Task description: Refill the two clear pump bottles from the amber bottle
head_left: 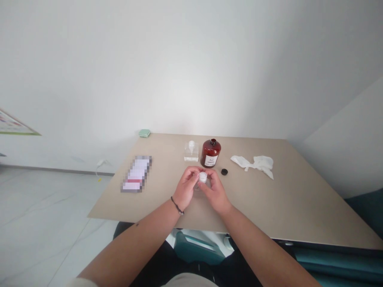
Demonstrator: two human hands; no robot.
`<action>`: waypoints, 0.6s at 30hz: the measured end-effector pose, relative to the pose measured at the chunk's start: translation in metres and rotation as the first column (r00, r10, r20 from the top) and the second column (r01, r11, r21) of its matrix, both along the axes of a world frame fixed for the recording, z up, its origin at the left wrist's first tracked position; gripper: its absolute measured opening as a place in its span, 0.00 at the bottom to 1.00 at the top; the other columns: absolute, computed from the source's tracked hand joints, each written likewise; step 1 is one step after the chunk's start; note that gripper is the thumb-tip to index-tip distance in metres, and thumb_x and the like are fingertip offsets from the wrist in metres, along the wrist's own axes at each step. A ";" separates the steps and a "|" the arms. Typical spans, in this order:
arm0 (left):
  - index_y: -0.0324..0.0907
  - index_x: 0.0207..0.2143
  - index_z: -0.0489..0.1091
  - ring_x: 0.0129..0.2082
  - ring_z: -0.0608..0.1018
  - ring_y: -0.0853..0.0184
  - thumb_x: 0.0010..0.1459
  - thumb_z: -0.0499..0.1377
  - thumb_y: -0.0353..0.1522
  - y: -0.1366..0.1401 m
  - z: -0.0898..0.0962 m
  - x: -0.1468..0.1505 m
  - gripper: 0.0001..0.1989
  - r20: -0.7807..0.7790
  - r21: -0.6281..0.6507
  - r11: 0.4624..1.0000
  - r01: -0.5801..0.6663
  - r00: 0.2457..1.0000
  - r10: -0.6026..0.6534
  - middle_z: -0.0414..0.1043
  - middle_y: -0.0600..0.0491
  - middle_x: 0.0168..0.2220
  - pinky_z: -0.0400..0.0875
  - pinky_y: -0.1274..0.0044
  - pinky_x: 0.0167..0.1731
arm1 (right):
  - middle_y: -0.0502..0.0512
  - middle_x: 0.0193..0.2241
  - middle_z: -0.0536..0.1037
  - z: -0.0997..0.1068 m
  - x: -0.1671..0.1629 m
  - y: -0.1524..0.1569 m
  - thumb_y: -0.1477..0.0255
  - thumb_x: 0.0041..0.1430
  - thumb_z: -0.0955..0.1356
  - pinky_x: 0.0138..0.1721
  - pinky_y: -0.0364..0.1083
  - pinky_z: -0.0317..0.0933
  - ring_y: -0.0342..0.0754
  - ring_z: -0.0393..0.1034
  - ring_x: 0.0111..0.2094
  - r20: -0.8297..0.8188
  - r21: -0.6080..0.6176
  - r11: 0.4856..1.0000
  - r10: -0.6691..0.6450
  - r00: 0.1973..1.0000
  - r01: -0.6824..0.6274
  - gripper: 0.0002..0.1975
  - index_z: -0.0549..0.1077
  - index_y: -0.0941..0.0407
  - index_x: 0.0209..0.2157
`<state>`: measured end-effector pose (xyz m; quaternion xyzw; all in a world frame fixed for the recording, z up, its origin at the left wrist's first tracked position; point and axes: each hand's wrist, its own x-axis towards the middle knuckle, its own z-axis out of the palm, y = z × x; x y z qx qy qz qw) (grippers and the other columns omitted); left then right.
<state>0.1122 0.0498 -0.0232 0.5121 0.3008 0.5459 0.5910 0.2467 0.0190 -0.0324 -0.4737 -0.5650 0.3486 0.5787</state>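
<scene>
Near the middle of the table, my left hand and my right hand meet around a small round white jar. Thumbs and fingers of both hands press on its sides. Something clear shows faintly just below it between the palms; I cannot make out what it is. Just beyond my hands stands an upright brown bottle with a white label and an uncapped neck. To the right of the bottle lies a black cap. Left of it, a clear block-shaped container has a white teardrop-shaped piece in or on it.
A phone with a blurred screen lies on the left of the table. At the back left corner sits a small green case. Crumpled white tissue rests to the right. The wall rises directly behind the table.
</scene>
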 end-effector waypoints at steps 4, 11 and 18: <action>0.44 0.38 0.74 0.46 0.77 0.62 0.61 0.64 0.51 0.000 0.000 0.000 0.19 -0.009 0.014 1.000 -0.013 1.000 0.013 0.78 0.51 0.44 0.70 0.71 0.50 | 0.56 0.46 0.76 0.003 0.001 0.000 0.54 0.64 0.69 0.56 0.58 0.64 0.55 0.70 0.50 0.041 0.059 0.997 0.040 0.998 -0.042 0.15 0.73 0.48 0.45; 0.44 0.39 0.73 0.46 0.77 0.62 0.62 0.63 0.50 -0.001 0.004 0.000 0.19 -0.016 0.020 1.000 0.003 1.000 -0.002 0.78 0.50 0.44 0.71 0.71 0.50 | 0.54 0.45 0.77 0.000 0.000 0.000 0.55 0.59 0.73 0.53 0.57 0.66 0.54 0.71 0.47 -0.001 -0.006 1.000 -0.001 1.000 0.001 0.17 0.69 0.49 0.44; 0.44 0.41 0.74 0.47 0.77 0.62 0.62 0.63 0.51 -0.001 0.002 -0.001 0.20 -0.034 0.027 1.000 -0.001 0.999 0.002 0.78 0.50 0.45 0.71 0.71 0.50 | 0.55 0.48 0.76 0.003 0.001 -0.001 0.55 0.60 0.72 0.56 0.58 0.64 0.55 0.70 0.50 0.033 0.043 0.998 0.040 0.999 -0.041 0.18 0.72 0.48 0.48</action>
